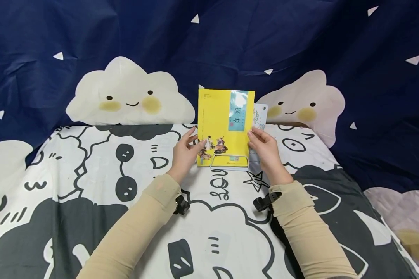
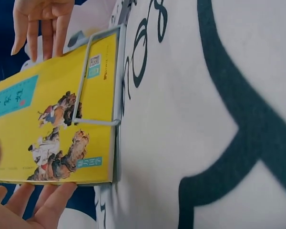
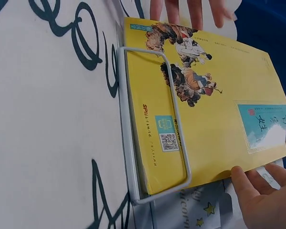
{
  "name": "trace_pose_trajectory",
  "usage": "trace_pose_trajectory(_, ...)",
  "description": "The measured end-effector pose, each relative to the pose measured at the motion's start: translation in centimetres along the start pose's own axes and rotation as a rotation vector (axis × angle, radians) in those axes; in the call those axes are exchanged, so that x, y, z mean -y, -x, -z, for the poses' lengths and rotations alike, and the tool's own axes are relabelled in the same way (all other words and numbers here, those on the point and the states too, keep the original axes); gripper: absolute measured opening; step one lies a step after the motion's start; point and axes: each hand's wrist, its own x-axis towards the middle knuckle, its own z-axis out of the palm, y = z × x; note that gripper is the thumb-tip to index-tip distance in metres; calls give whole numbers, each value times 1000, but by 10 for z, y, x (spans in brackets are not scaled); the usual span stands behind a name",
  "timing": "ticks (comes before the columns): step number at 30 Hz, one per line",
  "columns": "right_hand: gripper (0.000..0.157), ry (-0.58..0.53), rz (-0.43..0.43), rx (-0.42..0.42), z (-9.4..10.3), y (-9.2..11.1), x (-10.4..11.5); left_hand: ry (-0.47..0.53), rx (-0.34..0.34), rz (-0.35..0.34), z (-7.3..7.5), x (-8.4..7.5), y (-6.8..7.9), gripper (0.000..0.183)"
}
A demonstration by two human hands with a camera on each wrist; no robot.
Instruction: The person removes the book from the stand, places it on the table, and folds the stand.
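The yellow book (image 1: 216, 116) leans upright in a pale wire stand (image 3: 127, 124), whose front loop crosses the lower cover. Behind the book and to its right juts a paler unicorn-printed item (image 1: 260, 114), partly hidden. The left hand (image 1: 184, 153) is at the book's left edge and the right hand (image 1: 268, 152) at its right, both with loosely extended fingers along the edges, without a firm clasp. Below the book spreads a white cloth (image 1: 199, 223) with dark cartoon drawings; beyond it hangs a navy curtain (image 1: 216, 38) with smiling clouds (image 1: 130, 83).
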Motion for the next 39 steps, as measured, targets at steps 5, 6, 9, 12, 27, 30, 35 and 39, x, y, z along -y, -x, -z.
trace_pose_trajectory(5, 56, -5, -1, 20, -5, 0, -1, 36, -30, 42, 5, 4, -2, 68)
trace_pose_trajectory(6, 55, -3, 1, 27, -6, 0, -2, 49, -36, 55, 6, 4, -3, 68)
trace_pose_trajectory(9, 56, 21, 15, 49, -8, -1, -2, 82, -63, 91, 8, 5, -4, 66)
trace_pose_trajectory(12, 56, 41, 37, 69, -11, 0, -1, 81, -104, 101, 10, 6, -5, 57)
trace_pose_trajectory(27, 51, -59, 63, 75, -29, 1, -1, -51, -29, 30, 31, 6, -7, 34)
trace_pose_trajectory(30, 55, -80, 74, 74, -33, 0, -2, -66, -22, 25, 34, 6, -7, 35)
trace_pose_trajectory(35, 52, -44, 87, 84, -37, -1, -1, -67, -19, 17, 38, 7, -7, 34)
trace_pose_trajectory(39, 51, -13, 91, 91, -40, -2, -1, -53, -15, 6, 40, 7, -6, 35)
